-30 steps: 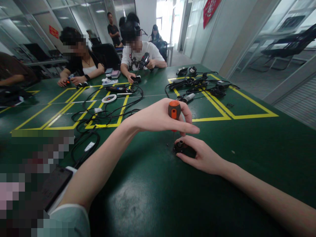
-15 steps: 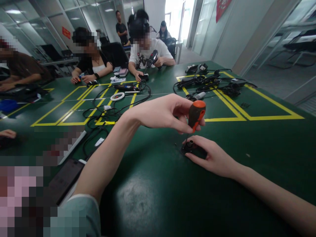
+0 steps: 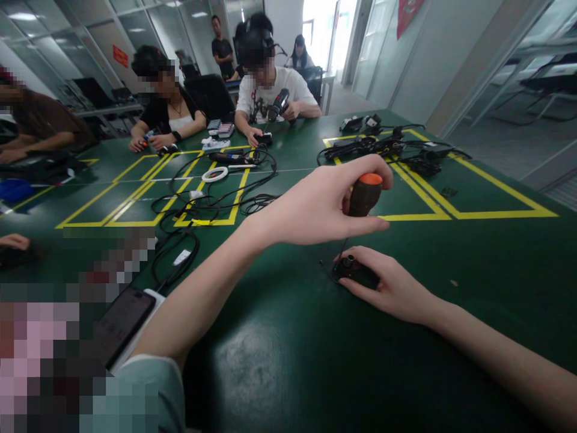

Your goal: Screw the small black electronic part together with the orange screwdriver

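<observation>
My left hand (image 3: 329, 201) is wrapped round the orange and black handle of a screwdriver (image 3: 364, 195), with its thumb stretched out below the handle. The thin shaft points down to a small black part (image 3: 338, 272) on the green table (image 3: 279, 313). Thumb and fingers of my right hand (image 3: 390, 282) pinch that part from the right side. A short metal cylinder (image 3: 350, 260) stands up from it. A tiny dark piece, perhaps a screw (image 3: 321, 262), lies just left of the part.
Black cables (image 3: 180, 204) and a white ring (image 3: 215, 174) lie to the left. More black cables (image 3: 374, 147) are bundled at the back right. A phone (image 3: 128, 322) lies by my left forearm. Several people sit across the table, one holding a power tool (image 3: 278, 105).
My left hand has turned about the screwdriver handle, its thumb now extended to the right. The handle stands slightly further right. My right hand and the black part have hardly moved.
</observation>
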`<move>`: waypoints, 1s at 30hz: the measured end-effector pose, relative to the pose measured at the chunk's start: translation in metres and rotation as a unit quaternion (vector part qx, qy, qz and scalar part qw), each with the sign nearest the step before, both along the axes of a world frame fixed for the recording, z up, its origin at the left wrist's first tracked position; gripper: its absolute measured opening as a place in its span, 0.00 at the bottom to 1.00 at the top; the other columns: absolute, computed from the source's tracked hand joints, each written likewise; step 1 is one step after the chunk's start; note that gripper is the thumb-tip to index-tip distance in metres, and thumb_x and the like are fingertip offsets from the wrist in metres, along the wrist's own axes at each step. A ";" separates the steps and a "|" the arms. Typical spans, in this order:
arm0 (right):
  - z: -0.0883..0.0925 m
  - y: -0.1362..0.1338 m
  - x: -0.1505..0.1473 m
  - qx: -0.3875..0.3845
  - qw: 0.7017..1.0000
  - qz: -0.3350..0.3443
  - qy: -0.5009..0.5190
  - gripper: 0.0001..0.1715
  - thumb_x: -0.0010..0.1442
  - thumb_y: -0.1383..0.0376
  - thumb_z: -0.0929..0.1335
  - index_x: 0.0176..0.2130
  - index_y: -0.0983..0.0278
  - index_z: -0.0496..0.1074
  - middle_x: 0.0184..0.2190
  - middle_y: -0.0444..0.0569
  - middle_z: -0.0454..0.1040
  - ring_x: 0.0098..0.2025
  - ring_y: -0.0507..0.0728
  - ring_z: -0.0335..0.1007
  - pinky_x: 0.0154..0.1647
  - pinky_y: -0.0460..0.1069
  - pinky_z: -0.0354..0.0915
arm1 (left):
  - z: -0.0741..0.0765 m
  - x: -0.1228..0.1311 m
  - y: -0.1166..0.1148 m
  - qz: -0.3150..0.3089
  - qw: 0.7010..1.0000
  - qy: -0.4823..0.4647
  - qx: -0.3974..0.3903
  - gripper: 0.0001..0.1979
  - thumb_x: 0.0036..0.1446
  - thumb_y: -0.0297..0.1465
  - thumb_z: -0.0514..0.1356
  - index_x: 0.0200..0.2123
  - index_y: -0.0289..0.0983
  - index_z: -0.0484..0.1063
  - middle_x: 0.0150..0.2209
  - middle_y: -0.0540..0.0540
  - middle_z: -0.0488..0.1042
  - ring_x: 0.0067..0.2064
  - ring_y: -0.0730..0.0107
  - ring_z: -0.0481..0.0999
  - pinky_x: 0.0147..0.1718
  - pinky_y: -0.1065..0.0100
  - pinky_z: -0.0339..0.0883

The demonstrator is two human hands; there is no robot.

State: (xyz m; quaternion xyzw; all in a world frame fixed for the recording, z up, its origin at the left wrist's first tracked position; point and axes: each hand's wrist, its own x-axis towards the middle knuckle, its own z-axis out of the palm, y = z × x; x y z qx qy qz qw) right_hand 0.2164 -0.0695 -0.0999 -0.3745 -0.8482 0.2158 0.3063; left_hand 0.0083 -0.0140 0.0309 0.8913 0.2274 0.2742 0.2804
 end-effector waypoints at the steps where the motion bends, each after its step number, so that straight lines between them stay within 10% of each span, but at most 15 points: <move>1: 0.000 0.000 0.000 0.002 1.000 0.000 0.000 0.07 0.64 0.64 0.70 0.45 0.60 0.72 0.41 0.53 0.82 0.41 0.61 0.81 0.43 0.55 0.79 | 0.001 -0.001 0.000 -0.014 1.000 -0.008 -0.018 0.18 0.57 0.32 0.66 0.50 0.39 0.70 0.44 0.45 0.78 0.44 0.64 0.78 0.40 0.67 0.70; 8: -0.001 0.000 0.000 0.013 1.000 0.005 -0.003 0.07 0.65 0.64 0.69 0.45 0.61 0.72 0.40 0.53 0.81 0.41 0.60 0.80 0.43 0.55 0.78 | 0.009 -0.010 -0.003 -0.102 0.992 0.004 -0.079 0.21 0.58 0.24 0.58 0.55 0.38 0.68 0.49 0.42 0.78 0.50 0.66 0.79 0.44 0.68 0.73; 17: 0.002 0.000 -0.001 0.000 1.000 0.006 -0.005 0.06 0.65 0.65 0.69 0.44 0.61 0.73 0.40 0.53 0.81 0.40 0.61 0.80 0.41 0.54 0.78 | -0.002 -0.001 0.006 0.043 0.982 0.030 0.184 0.11 0.58 0.26 0.59 0.45 0.40 0.73 0.48 0.43 0.75 0.48 0.61 0.75 0.47 0.62 0.67; 30: 0.001 0.000 0.000 0.009 1.000 0.005 -0.007 0.08 0.65 0.64 0.69 0.45 0.61 0.72 0.41 0.53 0.81 0.41 0.61 0.80 0.42 0.55 0.78 | 0.010 -0.010 -0.003 -0.036 0.982 0.045 0.179 0.15 0.60 0.21 0.53 0.45 0.39 0.73 0.49 0.41 0.74 0.47 0.64 0.75 0.46 0.64 0.68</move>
